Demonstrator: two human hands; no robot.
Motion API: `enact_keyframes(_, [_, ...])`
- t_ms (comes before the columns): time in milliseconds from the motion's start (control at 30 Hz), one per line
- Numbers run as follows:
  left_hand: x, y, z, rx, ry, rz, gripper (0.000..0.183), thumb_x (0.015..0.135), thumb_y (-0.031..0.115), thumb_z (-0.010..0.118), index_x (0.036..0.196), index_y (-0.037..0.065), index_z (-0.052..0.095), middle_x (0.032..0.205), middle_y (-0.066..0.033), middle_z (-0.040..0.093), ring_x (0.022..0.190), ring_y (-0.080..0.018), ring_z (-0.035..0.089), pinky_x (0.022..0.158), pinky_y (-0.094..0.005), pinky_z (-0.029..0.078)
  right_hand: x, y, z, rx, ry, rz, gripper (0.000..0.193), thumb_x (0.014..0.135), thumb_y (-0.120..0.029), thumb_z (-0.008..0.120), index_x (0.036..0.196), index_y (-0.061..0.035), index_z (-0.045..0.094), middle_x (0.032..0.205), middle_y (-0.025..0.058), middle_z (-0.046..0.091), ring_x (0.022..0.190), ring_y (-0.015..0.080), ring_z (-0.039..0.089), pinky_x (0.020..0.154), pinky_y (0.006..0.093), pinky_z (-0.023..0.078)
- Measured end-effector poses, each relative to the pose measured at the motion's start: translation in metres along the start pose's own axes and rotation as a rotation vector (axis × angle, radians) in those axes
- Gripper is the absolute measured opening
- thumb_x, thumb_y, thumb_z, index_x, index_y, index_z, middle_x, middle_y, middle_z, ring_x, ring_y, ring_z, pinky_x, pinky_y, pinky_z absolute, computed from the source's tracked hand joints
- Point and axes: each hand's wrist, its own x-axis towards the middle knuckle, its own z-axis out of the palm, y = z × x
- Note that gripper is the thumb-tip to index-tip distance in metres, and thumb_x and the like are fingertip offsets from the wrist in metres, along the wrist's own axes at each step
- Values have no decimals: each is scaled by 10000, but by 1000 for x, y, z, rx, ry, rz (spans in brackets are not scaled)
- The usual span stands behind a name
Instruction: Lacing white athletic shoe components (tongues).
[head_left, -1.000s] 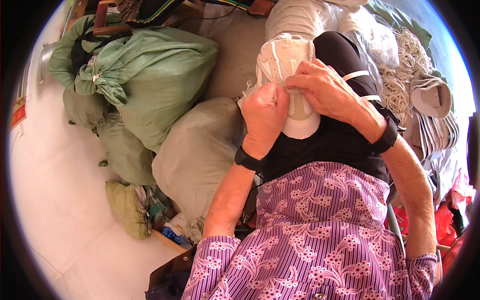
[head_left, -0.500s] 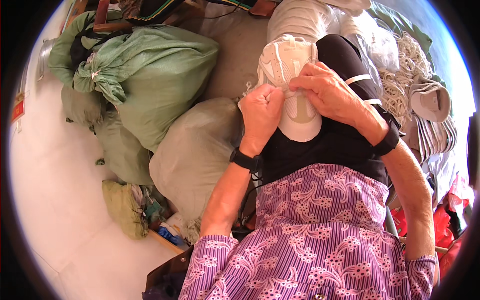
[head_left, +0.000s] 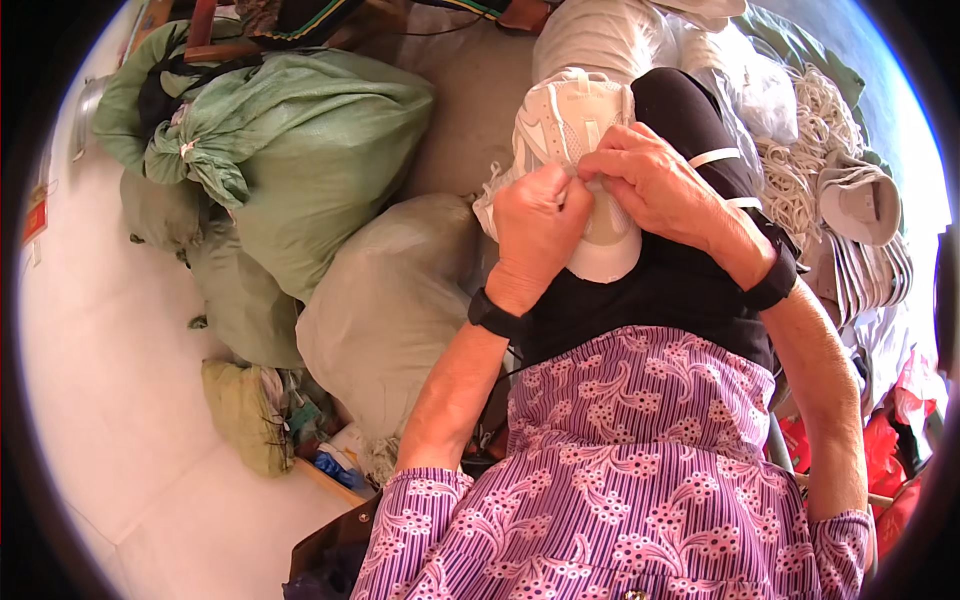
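Note:
A cream-white sneaker upper with mesh panels lies across my lap, its rounded toe turned toward me. My left hand is closed in a fist over the left side of the upper. From the right, my right hand meets it with thumb and fingertips pinched together at the upper's middle. The fingertips of both hands nearly touch. Whatever thin thing they grip is hidden by the fingers. Beneath the upper are my dark-clad legs, with two white bands showing beside my right forearm.
Full green sacks and a greyish sack stand on the left. To the right lie a heap of white laces and a row of stacked shoe uppers. Red plastic bags lie at lower right.
My left hand has moved right and slightly down across the upper, closer to my right hand. The right hand stays almost in place, still pinched.

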Motion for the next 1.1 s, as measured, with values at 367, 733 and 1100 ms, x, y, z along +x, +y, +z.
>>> enact_keyframes(367, [-2,0,-11,-293,-86,-431,220,786,136,604,642,-20,547,510,-119,477,457,-129,420,470,-309,392,-1,2,1,14,-3,7,211,741,7,576,919,-50,673,872,122,602,873,321,575,807,393,464])
enact_keyframes(733, [9,1,-1,-38,-90,-85,154,772,70,604,654,-10,544,570,-184,503,447,-190,445,468,-319,400,1,3,2,15,-1,25,217,732,5,576,920,-44,671,865,127,597,873,329,571,800,404,465])
enact_keyframes(1100, [5,2,-11,86,-201,-62,137,799,162,639,727,47,626,643,-129,583,567,-257,561,563,-357,465,-4,3,2,-2,17,3,217,744,5,552,920,-52,666,855,119,599,874,325,559,811,389,453])
